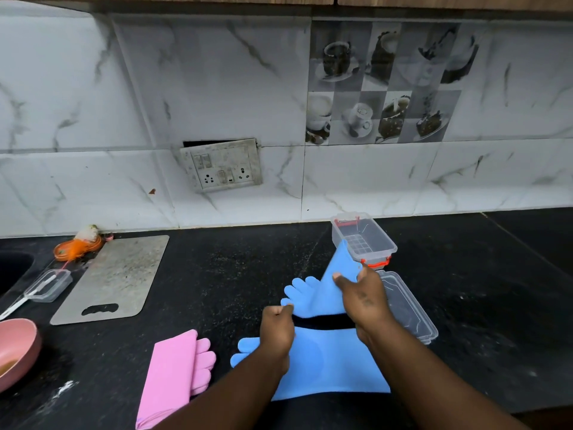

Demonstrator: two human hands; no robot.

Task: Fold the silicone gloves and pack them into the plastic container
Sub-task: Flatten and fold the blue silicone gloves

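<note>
Near the counter's front edge, the upper blue glove [313,301] was pinched at its fingertips by the left hand [277,330] and at its cuff by the right hand [366,301], and was best kept taut so the fold landed square.

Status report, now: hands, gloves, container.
Left hand and right hand both gripping upper blue glove, lifted. Second blue glove flat; pink gloves folded. Container open, empty, lid beside it. Nothing blocking.

Two blue gloves [322,293], one pink glove pile [173,373], two clear containers [364,237].
</note>
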